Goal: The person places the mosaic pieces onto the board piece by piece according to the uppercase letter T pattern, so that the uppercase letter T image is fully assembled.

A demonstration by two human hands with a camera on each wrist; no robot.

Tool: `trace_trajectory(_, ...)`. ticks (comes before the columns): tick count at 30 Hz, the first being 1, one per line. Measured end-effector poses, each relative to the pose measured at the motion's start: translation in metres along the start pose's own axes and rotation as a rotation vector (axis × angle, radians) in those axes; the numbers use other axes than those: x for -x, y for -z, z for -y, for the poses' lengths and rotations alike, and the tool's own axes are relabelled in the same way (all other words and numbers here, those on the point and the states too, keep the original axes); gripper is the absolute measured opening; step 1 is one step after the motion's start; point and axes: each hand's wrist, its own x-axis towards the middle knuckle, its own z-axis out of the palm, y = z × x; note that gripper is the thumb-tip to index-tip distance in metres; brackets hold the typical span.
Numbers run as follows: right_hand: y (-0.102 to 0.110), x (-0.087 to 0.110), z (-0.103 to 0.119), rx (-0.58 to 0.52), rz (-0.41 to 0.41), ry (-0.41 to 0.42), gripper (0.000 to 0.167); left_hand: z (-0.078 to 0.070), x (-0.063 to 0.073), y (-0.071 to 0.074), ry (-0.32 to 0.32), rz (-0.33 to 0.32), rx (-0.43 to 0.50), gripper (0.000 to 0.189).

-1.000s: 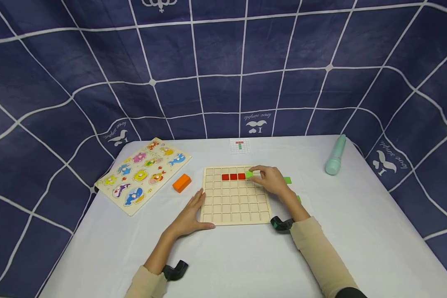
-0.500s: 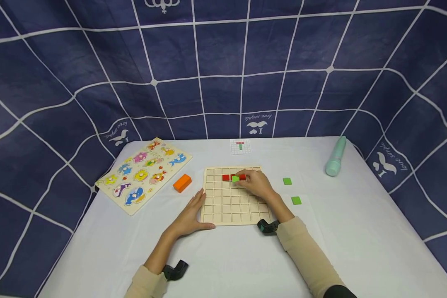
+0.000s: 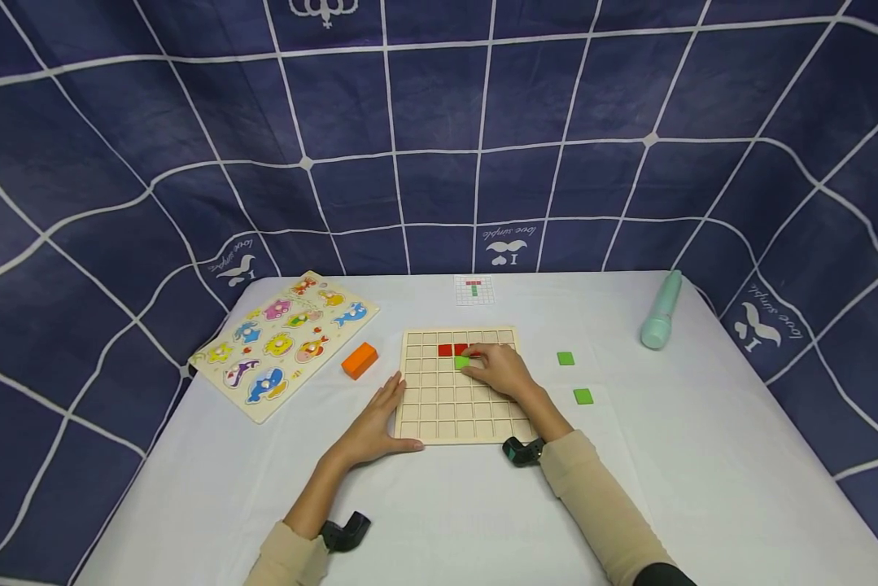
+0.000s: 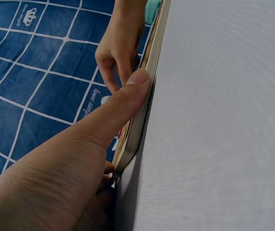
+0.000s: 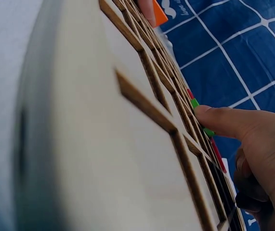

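Head view: saw right hand [image 3: 503, 372] pinching a green tile [image 3: 461, 364] between thumb and fingertips, gap down to the tile itself. Found that tile over the far half of the gridded wooden board [image 3: 456, 407], just on the near side of the row of red tiles [image 3: 445, 350]; couldn't tell if fully seated in a cell. Had right end of the red row mostly hidden behind the fingers. In right wrist view, saw thumb on green, red on both sides of it.

Found left hand [image 3: 371, 425] with fingers extended, thumb spread wide, gripping nothing: fingers along board's left edge, thumb touching near edge, per left wrist view too.

Counted two loose green tiles [image 3: 583, 396] flat on the table [image 3: 702, 456], right of board. Noted orange block [image 3: 360, 360] near board's left side, animal puzzle board [image 3: 339, 332] farther left, grid card [image 3: 486, 298] with red-and-green T beyond far edge, teal handled object [image 3: 661, 313] far right.
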Motion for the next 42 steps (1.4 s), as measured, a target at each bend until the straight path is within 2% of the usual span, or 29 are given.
trace_trajectory(14,0.000,0.000,-0.002,-0.017,-0.002,-0.004,0.032,-0.001,0.000,0.000,0.004,-0.002,0.007,0.117)
trace_trajectory(22,0.014,0.012,-0.013,-0.073,-0.010,-0.040,0.030,-0.002,0.000,-0.001,-0.001,-0.009,-0.006,0.117)
trace_trajectory(28,0.038,0.028,-0.036,-0.075,-0.051,-0.071,0.031,-0.001,0.001,-0.001,-0.007,-0.016,-0.001,0.117)
trace_trajectory(37,0.081,0.061,-0.088,-0.039,-0.125,-0.157,0.034,-0.001,0.002,0.000,-0.011,-0.021,-0.011,0.117)
trace_trajectory(42,0.095,0.072,-0.108,-0.034,-0.139,-0.192,0.034,-0.001,0.002,0.000,-0.010,-0.018,-0.006,0.116)
